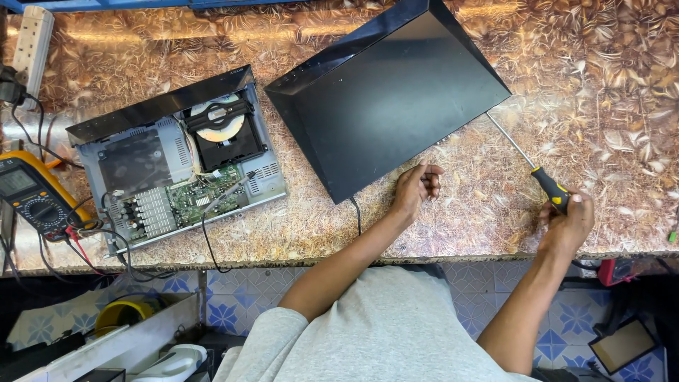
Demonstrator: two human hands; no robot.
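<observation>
Right hand (568,221) is wrapped around the black-and-yellow handle of a screwdriver (548,185), fingers closed on it near the front edge of the worktop (601,106). The long shaft runs up and to the left, with the tip ending right at the corner of the black cover (389,92), touching it or just about, can't tell for sure. That cover is lying flat in the middle of the worktop, tilted at an angle.

Left hand (416,189) sits just below the cover's lower edge, fingers loosely curled, not holding anything as far as I can see. A thin black cable comes out from under the cover right next to it.

Over on the left is the opened player (177,159) with its lid off: you can see the disc drive with a disc in it, a green circuit board and a grey metal box. Further left, a yellow multimeter (32,194) with red and black leads trailing off toward the player. A white power strip (32,39) is up in the far left corner.
</observation>
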